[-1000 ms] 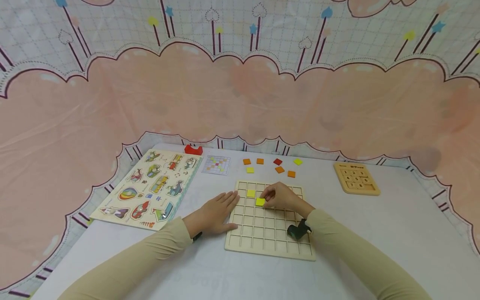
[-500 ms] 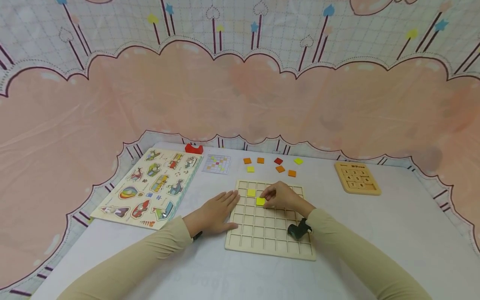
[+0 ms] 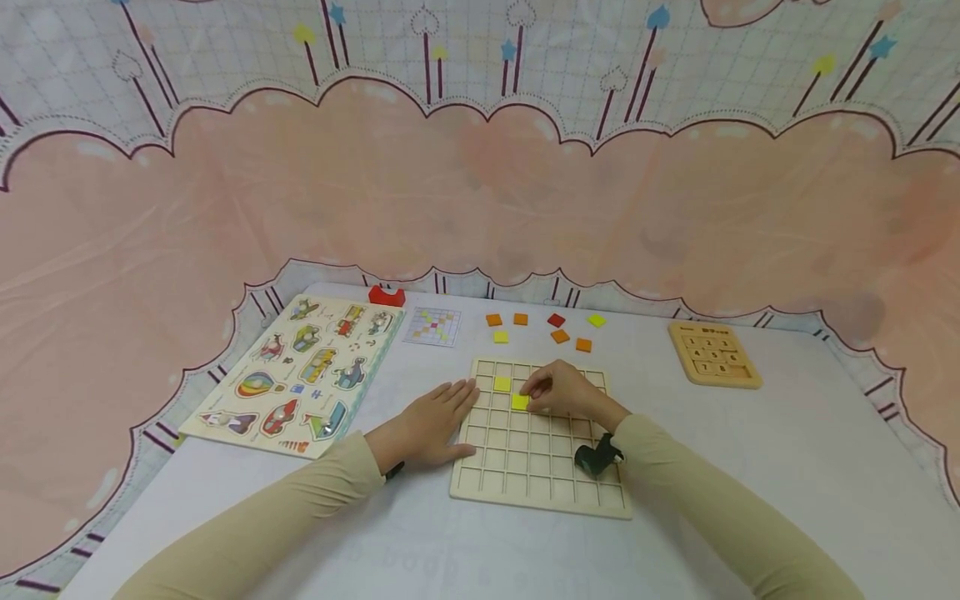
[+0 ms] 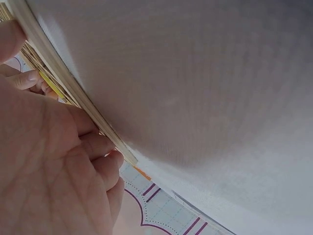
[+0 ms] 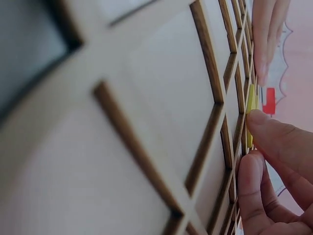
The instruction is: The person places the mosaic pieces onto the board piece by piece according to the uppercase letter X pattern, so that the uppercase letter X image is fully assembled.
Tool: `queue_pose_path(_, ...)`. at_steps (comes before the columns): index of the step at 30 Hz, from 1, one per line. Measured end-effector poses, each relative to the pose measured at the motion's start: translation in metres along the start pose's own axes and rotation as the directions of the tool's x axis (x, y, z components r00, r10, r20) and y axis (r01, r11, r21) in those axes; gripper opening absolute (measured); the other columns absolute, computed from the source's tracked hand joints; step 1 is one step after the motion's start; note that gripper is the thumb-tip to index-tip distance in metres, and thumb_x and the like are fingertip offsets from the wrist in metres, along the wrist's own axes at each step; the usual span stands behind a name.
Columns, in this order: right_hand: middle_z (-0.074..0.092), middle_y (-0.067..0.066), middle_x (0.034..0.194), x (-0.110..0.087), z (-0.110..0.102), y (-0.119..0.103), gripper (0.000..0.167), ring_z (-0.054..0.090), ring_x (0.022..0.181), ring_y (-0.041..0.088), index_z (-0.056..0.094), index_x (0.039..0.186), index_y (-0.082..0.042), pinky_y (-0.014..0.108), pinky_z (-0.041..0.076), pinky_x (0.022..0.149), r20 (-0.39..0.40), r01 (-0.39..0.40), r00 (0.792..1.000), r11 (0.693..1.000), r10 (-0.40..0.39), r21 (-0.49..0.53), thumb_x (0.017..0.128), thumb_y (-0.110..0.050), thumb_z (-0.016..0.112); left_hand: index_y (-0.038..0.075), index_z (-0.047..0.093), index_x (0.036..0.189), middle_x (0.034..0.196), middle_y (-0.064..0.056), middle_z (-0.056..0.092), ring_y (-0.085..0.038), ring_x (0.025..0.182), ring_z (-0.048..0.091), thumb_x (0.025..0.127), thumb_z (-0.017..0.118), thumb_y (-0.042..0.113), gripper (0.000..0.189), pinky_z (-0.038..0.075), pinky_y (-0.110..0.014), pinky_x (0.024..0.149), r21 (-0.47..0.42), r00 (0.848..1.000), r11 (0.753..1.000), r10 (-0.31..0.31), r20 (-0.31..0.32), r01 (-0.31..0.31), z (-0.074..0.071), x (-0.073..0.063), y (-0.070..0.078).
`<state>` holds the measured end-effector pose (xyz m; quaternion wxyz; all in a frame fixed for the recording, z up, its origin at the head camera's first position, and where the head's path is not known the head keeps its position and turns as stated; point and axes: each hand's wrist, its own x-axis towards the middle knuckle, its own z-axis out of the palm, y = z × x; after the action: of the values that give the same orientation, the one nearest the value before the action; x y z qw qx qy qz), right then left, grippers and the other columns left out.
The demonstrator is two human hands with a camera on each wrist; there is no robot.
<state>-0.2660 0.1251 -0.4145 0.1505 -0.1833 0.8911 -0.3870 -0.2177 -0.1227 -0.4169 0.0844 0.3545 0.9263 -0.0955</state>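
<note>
Both forearms come in from the near side in beige sleeves (image 3: 330, 483), angled inward to the grid board (image 3: 540, 505) on the white table.

Left hand (image 3: 429, 427): palm down at the board's left edge. Fingers extended forward, side by side; thumb split off toward the near side, its tip at the edge. Released pose, just resting there; the left wrist view has the palm beside the board's edge.

Right hand (image 3: 564, 390): above the board, reaching in from the right. Fingers curled, thumb and finger pinching the lower right of the yellow tile (image 3: 519, 401). Right wrist view: one fingertip on the tile, another digit just below. Black device (image 3: 597, 457) at the cuff, over the board's right part.

Tile location: in the board's upper left area, diagonally next to a second tile (image 3: 502, 384), also yellow, one row farther and one column left. Loose tiles (image 3: 520, 319) and pattern card (image 3: 433, 327) lie beyond the board.
</note>
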Motion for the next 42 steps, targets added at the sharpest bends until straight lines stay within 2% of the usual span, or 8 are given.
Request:
queue_pose_path(7,0.070,0.006,0.094,0.003,-0.008,0.003,0.026,0.059,0.077,0.009,0.071,0.103,-0.003,0.022,0.053,0.073,0.050,0.002,0.999,0.998,-0.005,0.055,0.078,-0.007,0.075,0.001,0.019,0.149,0.157,-0.013,0.019,-0.026,0.146,0.018,0.092,0.040,0.061,0.086,0.018,-0.038,0.120,-0.017,1.000,1.000,0.004,-0.008,-0.004,-0.002,0.000,0.000)
queue_pose_path(13,0.069,0.014,0.102,0.007,-0.036,0.006,0.031,0.062,0.084,0.011,0.066,0.112,0.001,0.023,0.053,0.078,0.102,0.033,0.994,0.992,-0.046,0.121,0.084,-0.009,0.070,0.000,0.020,0.149,0.157,-0.014,0.019,-0.027,0.146,0.019,0.092,0.040,0.061,0.086,0.019,-0.039,0.119,-0.018,1.000,1.000,0.012,-0.018,-0.013,0.000,-0.001,0.000)
queue_pose_path(18,0.063,0.026,0.115,0.020,-0.068,0.008,0.035,0.063,0.093,0.014,0.061,0.117,0.008,0.023,0.052,0.084,0.077,0.042,0.996,0.987,-0.054,0.153,0.085,-0.005,0.067,0.001,0.019,0.149,0.157,-0.014,0.018,-0.026,0.146,0.018,0.092,0.041,0.061,0.086,0.019,-0.039,0.120,-0.026,1.000,1.000,0.007,-0.008,-0.007,0.000,-0.001,0.000)
queue_pose_path(24,0.058,0.027,0.125,0.041,-0.090,0.018,0.037,0.058,0.108,0.027,0.058,0.121,0.008,0.036,0.048,0.096,0.020,-0.030,0.999,0.988,0.027,0.154,0.087,-0.004,0.064,0.003,0.020,0.149,0.157,-0.012,0.019,-0.025,0.146,0.018,0.091,0.041,0.061,0.085,0.019,-0.038,0.120,-0.016,1.000,1.000,0.003,-0.011,-0.003,0.000,0.000,0.000)
queue_pose_path(28,0.057,0.026,0.126,0.055,-0.095,0.027,0.037,0.055,0.109,0.031,0.058,0.122,0.007,0.044,0.046,0.099,-0.044,-0.056,0.997,0.989,0.062,0.137,0.088,-0.006,0.064,0.003,0.020,0.150,0.157,-0.012,0.019,-0.025,0.146,0.018,0.091,0.040,0.061,0.085,0.019,-0.038,0.120,-0.018,1.000,1.000,0.001,-0.011,-0.002,0.001,-0.001,0.000)
queue_pose_path(32,0.056,0.025,0.126,0.064,-0.096,0.035,0.038,0.054,0.111,0.031,0.056,0.124,0.006,0.044,0.045,0.101,-0.101,-0.082,0.990,0.990,0.094,0.110,0.089,-0.008,0.062,0.002,0.020,0.149,0.157,-0.013,0.019,-0.025,0.146,0.018,0.092,0.039,0.061,0.084,0.019,-0.038,0.120,-0.020,1.000,1.000,0.018,-0.023,-0.019,0.001,-0.003,-0.001)
queue_pose_path(37,0.053,0.027,0.130,0.072,-0.095,0.043,0.043,0.052,0.115,0.034,0.051,0.129,0.007,0.044,0.043,0.104,-0.109,-0.117,0.985,0.984,0.132,0.136,0.090,-0.008,0.061,0.001,0.022,0.148,0.156,-0.015,0.021,-0.027,0.146,0.019,0.092,0.039,0.060,0.083,0.019,-0.038,0.120,-0.025,0.999,0.999,0.031,-0.035,-0.032,0.002,-0.003,-0.001)
queue_pose_path(42,0.051,0.024,0.134,0.079,-0.092,0.050,0.046,0.049,0.121,0.035,0.050,0.131,0.004,0.045,0.040,0.107,-0.108,-0.146,0.981,0.982,0.159,0.123,0.089,-0.010,0.063,0.003,0.019,0.150,0.158,-0.012,0.018,-0.024,0.146,0.017,0.092,0.038,0.061,0.084,0.017,-0.037,0.120,-0.022,1.000,1.000,0.014,-0.013,-0.014,0.003,-0.002,-0.001)
